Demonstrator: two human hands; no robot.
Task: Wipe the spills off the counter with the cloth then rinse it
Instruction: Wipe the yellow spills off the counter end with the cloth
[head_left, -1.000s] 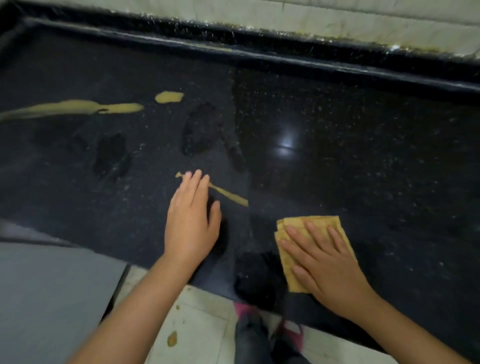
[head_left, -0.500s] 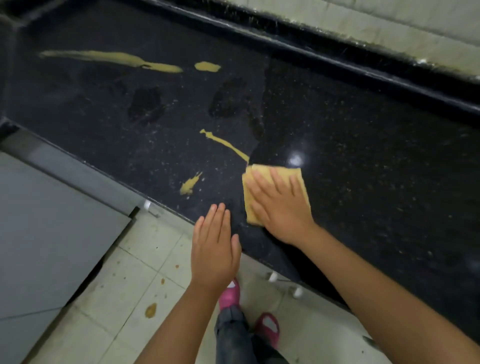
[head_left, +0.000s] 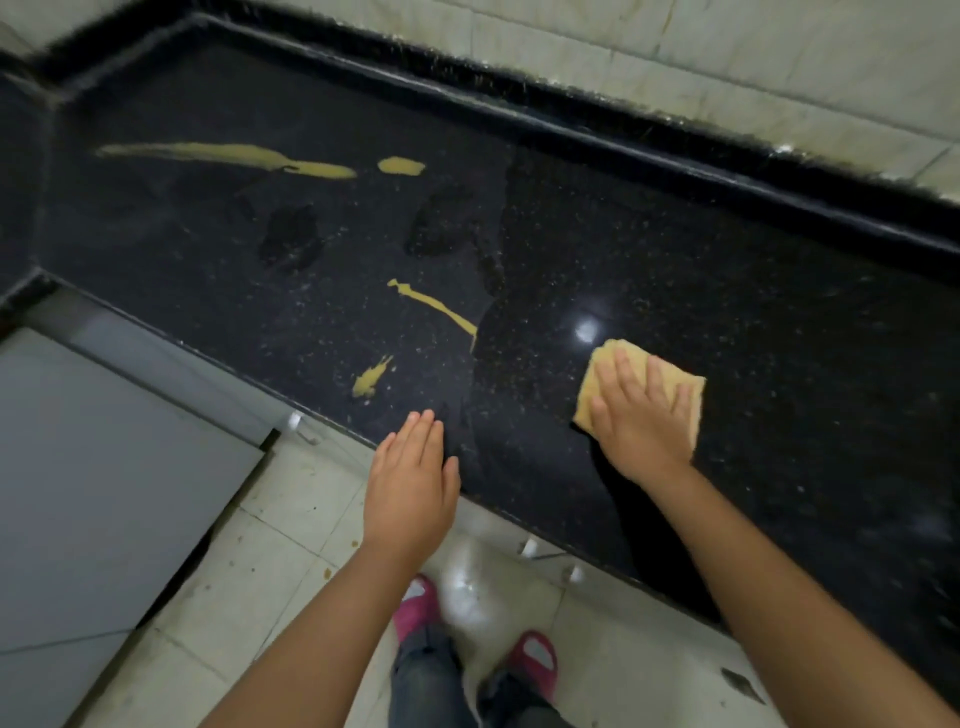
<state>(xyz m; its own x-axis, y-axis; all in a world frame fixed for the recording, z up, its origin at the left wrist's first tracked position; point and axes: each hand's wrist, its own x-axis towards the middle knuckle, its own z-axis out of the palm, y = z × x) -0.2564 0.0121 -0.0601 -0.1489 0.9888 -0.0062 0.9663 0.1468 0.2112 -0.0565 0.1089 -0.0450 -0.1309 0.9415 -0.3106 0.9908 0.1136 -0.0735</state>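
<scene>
The right hand (head_left: 641, 421) lies flat on the folded yellow cloth (head_left: 675, 382), fingers straight and spread, pressing it onto the black desk (head_left: 727, 291); this grip is released, not curled around the cloth. The cloth sits near the front edge of the desk, just below a bright light reflection (head_left: 587, 331). To the left of the cloth there is a thin yellow streak (head_left: 434, 306), and a small yellow splash (head_left: 371, 376) lies further left, close to the front edge. Far from the cloth, toward the back left, there are a long yellow smear (head_left: 228, 158) and a small yellow blob (head_left: 401, 166). The desk to the right of the cloth and behind it up to the raised back rim (head_left: 675, 135) carries no objects. The left hand (head_left: 413, 483) is also released, fingers straight and together, its fingertips over the front edge, left of the cloth, holding nothing. Below are the tiled floor (head_left: 291, 499) and pink shoes (head_left: 532, 660).
</scene>
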